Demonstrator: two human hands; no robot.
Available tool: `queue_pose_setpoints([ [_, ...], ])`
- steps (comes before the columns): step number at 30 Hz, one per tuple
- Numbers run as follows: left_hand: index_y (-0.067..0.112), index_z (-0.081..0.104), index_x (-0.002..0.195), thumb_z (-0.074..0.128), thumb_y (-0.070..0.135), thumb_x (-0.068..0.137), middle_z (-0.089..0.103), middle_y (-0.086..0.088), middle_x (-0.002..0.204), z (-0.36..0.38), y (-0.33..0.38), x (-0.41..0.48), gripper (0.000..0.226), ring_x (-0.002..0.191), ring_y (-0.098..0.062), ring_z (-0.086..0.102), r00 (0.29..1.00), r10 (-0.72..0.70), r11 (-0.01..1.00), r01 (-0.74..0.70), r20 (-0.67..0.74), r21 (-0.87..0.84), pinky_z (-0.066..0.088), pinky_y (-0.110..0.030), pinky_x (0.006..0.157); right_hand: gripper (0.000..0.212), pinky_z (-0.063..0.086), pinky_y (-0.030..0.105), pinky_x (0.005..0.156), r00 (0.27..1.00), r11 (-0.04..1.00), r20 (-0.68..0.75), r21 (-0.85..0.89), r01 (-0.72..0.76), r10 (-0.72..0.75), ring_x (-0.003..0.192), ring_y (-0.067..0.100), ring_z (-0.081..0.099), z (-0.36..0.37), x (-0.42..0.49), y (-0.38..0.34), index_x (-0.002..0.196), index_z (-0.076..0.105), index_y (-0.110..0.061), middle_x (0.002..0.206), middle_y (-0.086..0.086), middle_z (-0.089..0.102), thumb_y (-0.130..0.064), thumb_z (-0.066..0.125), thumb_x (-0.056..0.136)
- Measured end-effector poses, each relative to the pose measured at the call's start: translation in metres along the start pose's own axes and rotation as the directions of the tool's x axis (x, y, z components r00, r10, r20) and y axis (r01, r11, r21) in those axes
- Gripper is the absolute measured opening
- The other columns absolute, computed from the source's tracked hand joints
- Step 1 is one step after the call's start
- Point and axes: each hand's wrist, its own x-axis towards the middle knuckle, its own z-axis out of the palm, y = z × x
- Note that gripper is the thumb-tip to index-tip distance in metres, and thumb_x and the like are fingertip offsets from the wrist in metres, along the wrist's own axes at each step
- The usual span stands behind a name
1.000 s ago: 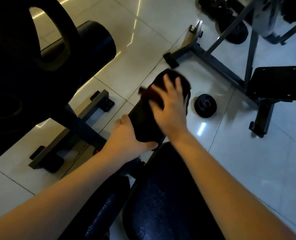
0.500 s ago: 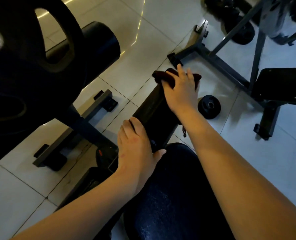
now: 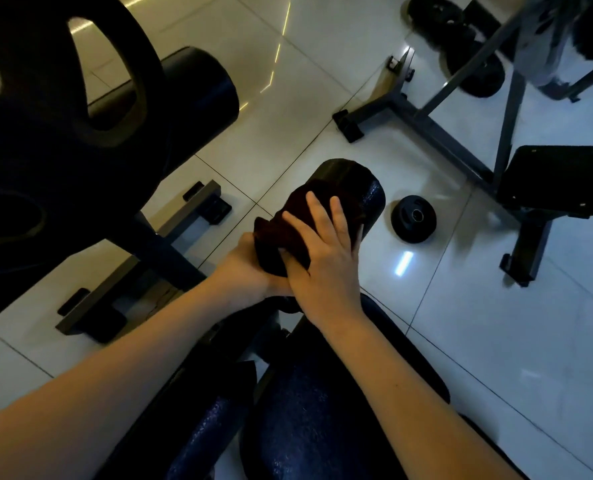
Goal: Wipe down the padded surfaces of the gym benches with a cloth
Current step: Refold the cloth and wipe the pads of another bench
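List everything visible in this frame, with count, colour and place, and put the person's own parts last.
Roller pad: one, black, centre, under the cloth.
Cloth: one, dark brown, draped on the roller pad.
Bench seat: one, dark blue, bottom centre.
Large foam roller: one, black, upper left.
Big weight plate: one, black, far left.
Small weight plate: one, black, on the floor right of centre.
Second bench pad: one, black, right.
Floor: pale tiles.
Left hand: gripping the roller pad's near end.
Right hand: flat on the cloth.
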Motion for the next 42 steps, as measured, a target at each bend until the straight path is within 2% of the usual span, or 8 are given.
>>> queue_pose_setpoints([
  [8,0.019,0.037,0.114,0.09,0.035,0.061,0.049,0.012,0.1,0.015,0.013,-0.018,0.077,0.09,-0.004,0.052,0.988,0.033,0.977,0.0,-0.152,0.213,0.041,-0.012,0.063,0.041,-0.02,0.045,0.11,0.997,0.994,0.01,-0.075,-0.082,0.083,0.149,0.017,-0.003,-0.029,0.05,0.04,0.139,0.046,-0.035,0.161,-0.006,0.014,-0.043,0.043,0.099],
  [12,0.016,0.037,0.121,0.091,0.039,0.059,0.047,0.0,0.116,0.025,0.02,-0.021,0.085,0.109,-0.019,0.049,0.976,0.032,0.948,0.039,-0.216,0.317,0.049,-0.029,0.085,0.044,-0.011,0.05,0.116,0.961,0.961,-0.034,-0.027,-0.275,0.274,0.149,0.023,-0.006,-0.033,0.081,0.049,0.142,0.044,-0.032,0.162,-0.002,0.01,-0.044,0.042,0.1],
  [16,0.013,0.034,0.124,0.088,0.047,0.056,0.042,-0.008,0.122,0.038,0.02,-0.025,0.094,0.113,-0.029,0.047,0.956,0.07,0.884,0.072,-0.284,0.461,0.049,-0.048,0.094,0.048,-0.013,0.042,0.115,0.971,0.972,-0.065,0.064,-0.225,0.229,0.148,0.022,-0.009,-0.022,0.06,0.039,0.145,0.04,-0.027,0.162,-0.001,0.008,-0.042,0.044,0.099],
  [20,0.008,0.027,0.14,0.088,0.043,0.058,0.036,-0.013,0.135,0.047,0.015,-0.028,0.108,0.122,-0.032,0.042,0.931,0.175,0.851,0.02,-0.32,0.524,0.042,-0.048,0.103,0.054,-0.019,0.031,0.113,0.998,0.982,-0.023,0.179,-0.053,0.058,0.144,0.006,-0.02,-0.01,0.008,0.025,0.146,0.037,-0.029,0.16,-0.011,0.003,-0.046,0.038,0.095],
  [24,0.001,0.026,0.146,0.072,0.018,0.084,0.035,-0.021,0.143,0.059,0.016,-0.029,0.078,0.13,-0.038,0.037,0.86,0.236,0.823,0.071,-0.453,0.563,0.034,-0.046,0.109,0.059,-0.015,0.031,0.115,1.0,0.97,0.005,0.241,-0.003,0.002,0.145,0.005,-0.019,-0.001,-0.019,0.019,0.147,0.032,-0.031,0.16,-0.012,0.002,-0.045,0.031,0.089],
  [29,-0.006,0.018,0.145,0.085,0.05,0.059,0.032,-0.025,0.142,0.066,0.017,-0.033,0.122,0.13,-0.041,0.037,0.883,0.287,0.672,0.092,-0.372,0.735,0.035,-0.05,0.109,0.045,-0.012,0.041,0.116,0.998,0.986,-0.045,0.168,-0.024,0.032,0.147,0.013,-0.012,-0.008,0.022,0.038,0.141,0.045,-0.029,0.161,-0.005,0.012,-0.035,0.046,0.097],
  [36,-0.005,0.012,0.148,0.08,0.049,0.069,0.023,-0.027,0.149,0.071,0.015,-0.037,0.117,0.139,-0.042,0.025,0.861,0.315,0.691,0.082,-0.4,0.718,0.021,-0.048,0.114,0.038,-0.009,0.048,0.116,0.97,0.972,-0.069,0.0,-0.234,0.234,0.149,0.024,-0.003,-0.026,0.091,0.05,0.134,0.054,-0.03,0.16,0.0,0.02,-0.041,0.044,0.1],
  [42,-0.006,0.017,0.149,0.078,0.052,0.07,0.029,-0.028,0.146,0.076,0.015,-0.04,0.115,0.135,-0.042,0.033,0.849,0.345,0.642,0.098,-0.4,0.76,0.03,-0.048,0.111,0.041,-0.015,0.037,0.115,0.999,0.997,-0.035,0.076,-0.019,0.022,0.149,0.018,-0.001,-0.004,0.014,0.013,0.136,0.052,-0.026,0.159,-0.002,0.022,-0.035,0.046,0.097],
])
